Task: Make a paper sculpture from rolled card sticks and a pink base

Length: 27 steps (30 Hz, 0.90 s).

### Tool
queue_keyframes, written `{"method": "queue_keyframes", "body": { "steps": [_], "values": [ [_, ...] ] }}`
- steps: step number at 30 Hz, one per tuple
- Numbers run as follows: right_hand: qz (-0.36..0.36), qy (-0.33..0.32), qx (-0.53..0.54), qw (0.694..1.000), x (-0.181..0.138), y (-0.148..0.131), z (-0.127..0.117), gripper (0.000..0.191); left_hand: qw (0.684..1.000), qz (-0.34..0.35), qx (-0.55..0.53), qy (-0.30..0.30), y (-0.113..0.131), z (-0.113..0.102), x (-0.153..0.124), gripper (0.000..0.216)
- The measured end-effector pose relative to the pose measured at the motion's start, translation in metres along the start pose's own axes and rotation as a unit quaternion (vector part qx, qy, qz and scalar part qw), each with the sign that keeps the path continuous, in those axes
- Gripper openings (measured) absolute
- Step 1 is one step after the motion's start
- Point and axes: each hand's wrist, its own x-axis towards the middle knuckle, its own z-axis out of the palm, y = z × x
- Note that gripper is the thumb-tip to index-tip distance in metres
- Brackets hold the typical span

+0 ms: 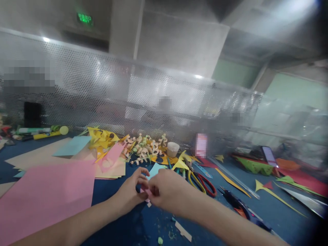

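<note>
My left hand (pixel 130 193) and my right hand (pixel 166 191) meet over the blue table (pixel 258 208), fingers pinched together on a small pink piece of paper (pixel 146 197) that mostly hides between them. A light blue paper piece (pixel 155 168) lies just behind the fingers. Both forearms reach in from the bottom edge.
A large pink sheet (pixel 46 194) lies at left beside tan and blue sheets. Yellow scraps (pixel 101 138), curled paper strips (pixel 143 147) and a small cup (pixel 173 149) sit behind. Red and yellow scissors (pixel 202 181), a ruler (pixel 234 177), a phone (pixel 269 155) and paper offcuts lie right. A perforated metal screen (pixel 107 92) backs the table.
</note>
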Motion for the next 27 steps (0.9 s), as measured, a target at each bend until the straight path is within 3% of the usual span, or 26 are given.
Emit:
{"method": "queue_keyframes", "body": {
  "steps": [2,4,5,7,9,12,17,21,27],
  "values": [
    [0.045,-0.041,0.117,0.991,0.009,0.011,-0.008,0.012,1.0,0.001,0.013,-0.007,0.003,0.0,-0.001,0.037],
    [0.052,-0.058,0.169,0.983,0.017,0.027,-0.012,0.006,1.0,0.009,0.015,-0.015,0.005,0.0,-0.002,0.038],
    [0.056,-0.075,0.198,0.976,0.021,0.035,-0.012,0.015,1.0,0.017,0.013,-0.02,0.005,0.0,-0.002,0.039],
    [0.074,-0.132,0.286,0.946,0.026,0.05,-0.01,0.027,0.999,0.029,0.001,-0.025,0.004,0.0,-0.002,0.04],
    [0.082,-0.176,0.365,0.911,0.028,0.061,-0.003,0.023,0.999,0.031,-0.009,-0.032,0.002,0.0,-0.001,0.038],
    [0.077,-0.194,0.433,0.877,0.026,0.071,0.008,0.01,0.999,0.019,-0.014,-0.033,-0.002,-0.001,0.0,0.039],
    [0.067,-0.201,0.526,0.824,0.019,0.08,0.02,0.02,0.998,-0.006,-0.054,-0.044,-0.006,-0.002,0.001,0.04],
    [0.05,-0.167,0.561,0.809,0.011,0.083,0.027,0.025,0.993,-0.039,-0.105,-0.043,-0.007,-0.002,0.003,0.033],
    [0.07,-0.007,0.586,0.807,0.002,0.069,0.051,0.021,0.977,-0.084,-0.196,-0.019,-0.007,-0.003,0.007,0.036]
  ]
}}
